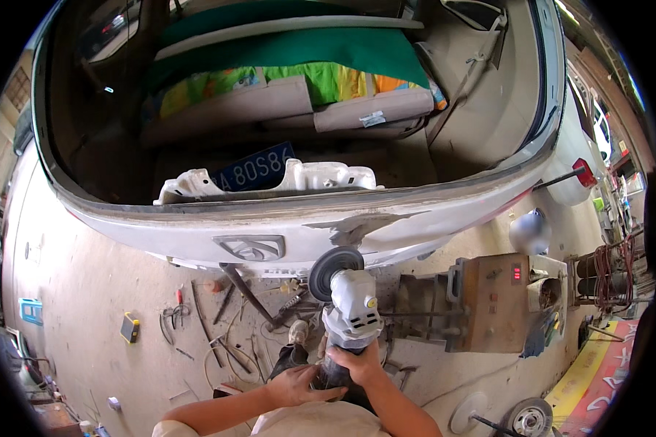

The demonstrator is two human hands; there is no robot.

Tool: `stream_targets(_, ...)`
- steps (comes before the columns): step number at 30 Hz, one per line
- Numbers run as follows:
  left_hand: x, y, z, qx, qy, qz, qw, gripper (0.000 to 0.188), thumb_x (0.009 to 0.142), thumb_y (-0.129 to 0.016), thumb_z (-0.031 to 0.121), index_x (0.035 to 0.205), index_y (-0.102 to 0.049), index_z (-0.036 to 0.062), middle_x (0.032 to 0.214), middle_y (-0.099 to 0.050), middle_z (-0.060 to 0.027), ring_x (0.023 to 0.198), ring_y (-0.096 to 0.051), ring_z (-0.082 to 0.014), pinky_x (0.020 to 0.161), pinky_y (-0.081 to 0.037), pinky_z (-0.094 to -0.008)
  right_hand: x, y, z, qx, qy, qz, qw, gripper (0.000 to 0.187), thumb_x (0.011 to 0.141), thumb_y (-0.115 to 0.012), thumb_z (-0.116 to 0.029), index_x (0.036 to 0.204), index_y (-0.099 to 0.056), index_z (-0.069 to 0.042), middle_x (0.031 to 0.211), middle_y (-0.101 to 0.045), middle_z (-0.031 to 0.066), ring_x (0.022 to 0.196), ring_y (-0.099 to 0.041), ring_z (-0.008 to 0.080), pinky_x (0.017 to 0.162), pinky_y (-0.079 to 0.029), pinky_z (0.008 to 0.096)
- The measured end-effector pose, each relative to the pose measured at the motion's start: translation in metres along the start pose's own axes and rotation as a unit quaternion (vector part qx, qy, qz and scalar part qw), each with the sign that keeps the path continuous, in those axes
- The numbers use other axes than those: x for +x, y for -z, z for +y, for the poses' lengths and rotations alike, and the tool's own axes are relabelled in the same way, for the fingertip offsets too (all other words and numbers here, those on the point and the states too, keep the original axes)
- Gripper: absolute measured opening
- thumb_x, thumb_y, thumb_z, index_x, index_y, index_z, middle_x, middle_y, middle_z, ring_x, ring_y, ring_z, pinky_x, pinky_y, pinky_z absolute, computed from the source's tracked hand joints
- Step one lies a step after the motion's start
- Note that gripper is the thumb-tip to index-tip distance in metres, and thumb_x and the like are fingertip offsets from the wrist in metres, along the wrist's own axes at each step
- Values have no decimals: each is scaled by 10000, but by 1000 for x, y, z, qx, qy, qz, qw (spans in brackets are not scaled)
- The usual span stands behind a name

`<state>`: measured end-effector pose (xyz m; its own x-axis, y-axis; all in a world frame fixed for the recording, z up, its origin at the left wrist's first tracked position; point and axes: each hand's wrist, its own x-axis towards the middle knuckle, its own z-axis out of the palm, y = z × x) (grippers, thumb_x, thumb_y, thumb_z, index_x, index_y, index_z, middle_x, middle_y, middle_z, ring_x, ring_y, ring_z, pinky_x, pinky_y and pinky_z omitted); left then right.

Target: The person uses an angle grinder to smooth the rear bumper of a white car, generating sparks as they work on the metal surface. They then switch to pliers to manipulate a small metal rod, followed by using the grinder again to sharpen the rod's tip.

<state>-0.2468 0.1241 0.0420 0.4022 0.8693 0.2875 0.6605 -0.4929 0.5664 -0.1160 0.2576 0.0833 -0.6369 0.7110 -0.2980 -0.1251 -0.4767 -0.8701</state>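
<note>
Both my hands are wrapped round an angle grinder (351,313) with a pale grey head and a dark body. My left hand (299,386) closes on the rear of the body, and my right hand (356,362) grips it a little further forward. At the front, the dark round disc (321,277) tilts towards the white rear panel (189,233) of a vehicle. Just above the disc, a bare grey patch (357,227) with ragged edges shows in the paint. I cannot tell whether the disc touches the panel. Left of it sits an oval emblem recess (249,248).
Inside the open rear lie folded seats (233,102) and a blue number plate (259,167). Tools and a cable lie across the floor, with a hammer (229,353) among them. A brown machine (488,306) stands right. A blurred person (530,233) is beyond it; a wheel (528,420) lies lower right.
</note>
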Motion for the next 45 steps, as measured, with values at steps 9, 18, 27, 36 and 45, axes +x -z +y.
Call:
stream_targets(9,5,-8,5,-49,72,-51,995,618,815,-534,156,1334,-409,466,1037,-518,-243,799,-630,-312,670,-543,-333,10,7,-12,-15,18,-24,999,388,708,-654,7,1073,-524,24,823,-621,108,717,-618,199,654,-499,339)
stream_targets(18,20,1,2,-33,105,-65,992,672,823,-511,102,1357,-367,483,1089,-489,-259,816,-629,-323,687,-545,-353,23,14,-15,-5,53,-2,999,402,693,-665,-19,1070,-531,18,820,-614,108,715,-617,198,646,-491,324)
stream_targets(27,18,6,0,-53,118,-104,986,684,824,-509,87,1365,-357,477,1184,-459,-270,862,-634,-348,695,-547,-357,20,18,-4,13,32,0,999,431,678,-707,-29,1075,-539,1,851,-624,81,758,-617,178,694,-493,326)
stream_targets(36,14,-2,6,-58,152,-101,981,637,849,-554,143,1355,-362,478,1251,-430,-259,854,-640,-346,678,-547,-351,22,19,2,20,22,5,1000,368,661,-766,-38,996,-617,-18,901,-653,42,824,-614,121,757,-486,289)
stream_targets(45,8,-11,12,-69,169,-68,981,604,842,-617,201,1339,-399,464,1241,-436,-250,840,-637,-344,659,-545,-350,22,16,12,-42,29,-28,998,427,691,-682,-29,1086,-522,4,867,-604,95,724,-619,203,652,-500,335)
